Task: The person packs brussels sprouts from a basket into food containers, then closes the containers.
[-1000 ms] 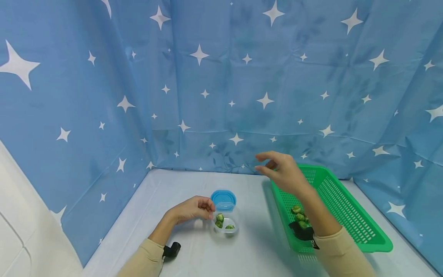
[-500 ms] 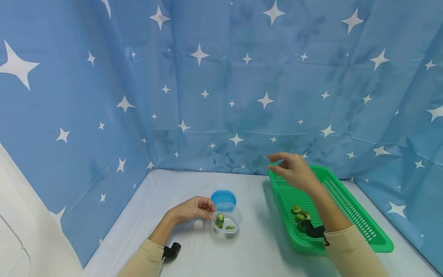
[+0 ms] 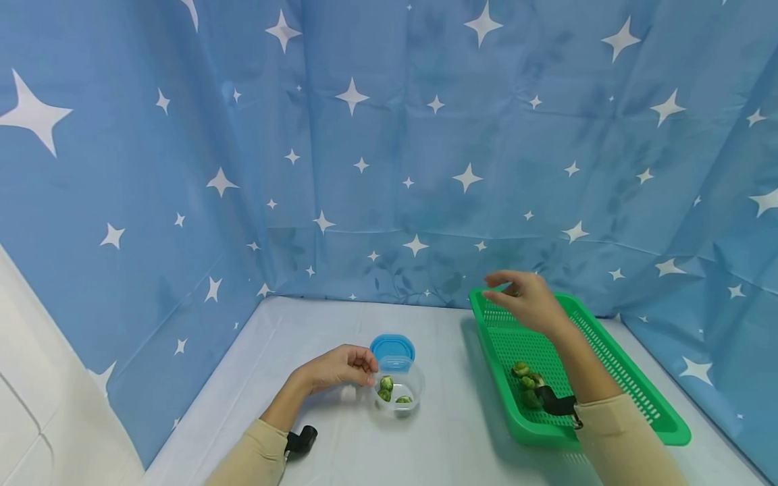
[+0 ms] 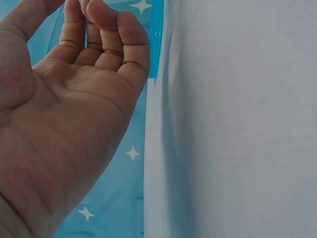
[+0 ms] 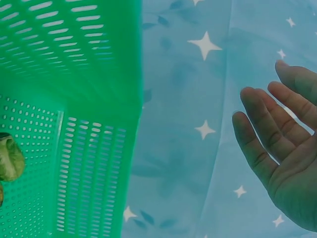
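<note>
A small clear plastic container (image 3: 415,386) stands on the white table with a few Brussels sprouts (image 3: 386,383) inside. My left hand (image 3: 343,366) is at its left rim, fingers curled, thumb and fingertips pinching the edge. In the left wrist view the palm of that left hand (image 4: 74,114) shows, its fingertips cut by the top edge. My right hand (image 3: 530,304) hangs over the far end of a green plastic basket (image 3: 614,361), fingers loosely bent and thumb apart, with nothing between them. Several Brussels sprouts (image 3: 527,382) lie on the basket's floor, left of the right wrist.
A blue lid (image 3: 393,346) lies just behind the clear container. A blue curtain with white stars (image 3: 377,169) hangs behind the white table (image 3: 437,445). The basket's raised walls stand at the right side of the table.
My right hand has moved to the right, farther over the basket, uncovering more of the sprouts and the basket's far left corner. The left hand and the container have stayed put.
</note>
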Demonstrator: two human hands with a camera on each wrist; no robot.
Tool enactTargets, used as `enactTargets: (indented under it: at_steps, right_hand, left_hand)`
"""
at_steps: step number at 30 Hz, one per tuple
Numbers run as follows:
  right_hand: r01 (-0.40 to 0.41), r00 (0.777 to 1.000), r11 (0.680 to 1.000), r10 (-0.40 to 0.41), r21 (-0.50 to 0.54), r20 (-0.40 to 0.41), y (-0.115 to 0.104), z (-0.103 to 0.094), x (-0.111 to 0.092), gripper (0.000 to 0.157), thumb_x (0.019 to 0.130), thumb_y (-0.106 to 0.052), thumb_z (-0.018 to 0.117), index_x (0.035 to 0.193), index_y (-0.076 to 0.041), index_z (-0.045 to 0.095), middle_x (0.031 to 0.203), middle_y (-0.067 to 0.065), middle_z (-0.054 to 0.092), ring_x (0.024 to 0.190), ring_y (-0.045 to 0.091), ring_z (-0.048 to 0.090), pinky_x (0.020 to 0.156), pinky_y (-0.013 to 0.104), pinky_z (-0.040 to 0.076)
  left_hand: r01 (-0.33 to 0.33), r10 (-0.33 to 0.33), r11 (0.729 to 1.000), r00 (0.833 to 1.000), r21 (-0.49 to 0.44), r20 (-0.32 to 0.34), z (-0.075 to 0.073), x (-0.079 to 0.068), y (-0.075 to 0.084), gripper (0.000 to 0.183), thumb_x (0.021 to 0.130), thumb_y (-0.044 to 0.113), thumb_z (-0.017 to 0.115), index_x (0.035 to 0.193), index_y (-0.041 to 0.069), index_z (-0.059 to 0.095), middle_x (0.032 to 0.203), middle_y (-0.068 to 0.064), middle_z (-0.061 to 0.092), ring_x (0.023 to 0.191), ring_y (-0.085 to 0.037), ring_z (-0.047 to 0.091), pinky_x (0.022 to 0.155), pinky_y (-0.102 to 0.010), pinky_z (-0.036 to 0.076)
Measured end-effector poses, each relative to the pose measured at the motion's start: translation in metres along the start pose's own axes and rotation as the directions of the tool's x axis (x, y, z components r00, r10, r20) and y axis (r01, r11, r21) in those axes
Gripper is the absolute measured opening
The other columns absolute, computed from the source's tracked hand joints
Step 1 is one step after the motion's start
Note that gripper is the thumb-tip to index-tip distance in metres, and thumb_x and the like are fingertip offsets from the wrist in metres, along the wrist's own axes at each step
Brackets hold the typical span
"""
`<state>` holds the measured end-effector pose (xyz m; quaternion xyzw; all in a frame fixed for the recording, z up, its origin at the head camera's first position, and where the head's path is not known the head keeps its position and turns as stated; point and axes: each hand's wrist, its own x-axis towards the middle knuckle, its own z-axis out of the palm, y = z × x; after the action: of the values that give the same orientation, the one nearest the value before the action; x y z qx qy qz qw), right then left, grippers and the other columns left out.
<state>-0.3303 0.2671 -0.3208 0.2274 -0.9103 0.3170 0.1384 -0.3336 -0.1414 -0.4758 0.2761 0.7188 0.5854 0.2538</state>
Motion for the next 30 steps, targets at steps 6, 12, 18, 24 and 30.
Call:
enactTargets:
  at_steps: [6,12,18,24,30]
  right_hand:
    - [-0.024,1.000,1.000,0.024,-0.001,0.001,0.010,0.003,-0.001,0.034,0.102,-0.025,0.069,0.130,-0.005,0.070,0.126,0.016,0.072,0.094,0.026,0.072,0.073,0.032,0.057]
    - [-0.050,0.999,0.999,0.050,0.012,0.015,0.017,0.005,-0.002,0.035,0.103,-0.027,0.068,0.131,-0.006,0.069,0.128,0.017,0.071,0.098,0.027,0.070,0.075,0.036,0.057]
    - [-0.064,0.998,0.997,0.063,0.044,0.022,0.025,0.006,-0.001,0.035,0.103,-0.027,0.068,0.131,-0.005,0.069,0.129,0.018,0.070,0.098,0.029,0.070,0.076,0.038,0.058]
    - [-0.084,0.996,0.995,0.082,0.056,0.047,0.034,0.008,-0.004,0.034,0.103,-0.028,0.068,0.129,-0.006,0.070,0.126,0.019,0.070,0.098,0.032,0.069,0.076,0.042,0.057]
    - [-0.094,0.993,0.994,0.090,0.061,0.073,0.040,0.008,-0.006,0.033,0.103,-0.027,0.067,0.128,-0.005,0.071,0.124,0.018,0.071,0.090,0.020,0.068,0.074,0.038,0.056]
  left_hand:
    - [0.000,0.000,1.000,1.000,0.010,0.001,0.001,0.000,-0.001,0.040,0.092,0.010,0.078,0.119,-0.013,0.060,0.097,-0.001,0.066,0.085,-0.014,0.060,0.080,-0.032,0.050]
    - [-0.004,0.004,1.000,1.000,0.004,0.000,0.001,0.000,0.000,0.041,0.091,0.012,0.079,0.118,-0.013,0.060,0.098,-0.003,0.067,0.086,-0.015,0.061,0.080,-0.032,0.050]
    - [0.003,-0.003,1.000,1.000,0.007,-0.005,0.000,-0.001,0.002,0.038,0.091,0.011,0.079,0.117,-0.010,0.063,0.098,-0.004,0.067,0.086,-0.016,0.061,0.080,-0.033,0.051]
    - [0.005,-0.005,1.000,1.000,0.017,-0.011,0.001,-0.001,0.003,0.028,0.091,0.010,0.078,0.113,-0.003,0.066,0.097,-0.001,0.067,0.087,-0.015,0.061,0.081,-0.033,0.051]
    - [0.011,-0.011,1.000,1.000,0.021,-0.004,0.001,-0.001,0.003,0.034,0.092,0.011,0.078,0.117,-0.007,0.064,0.097,0.000,0.066,0.086,-0.014,0.060,0.081,-0.032,0.051]
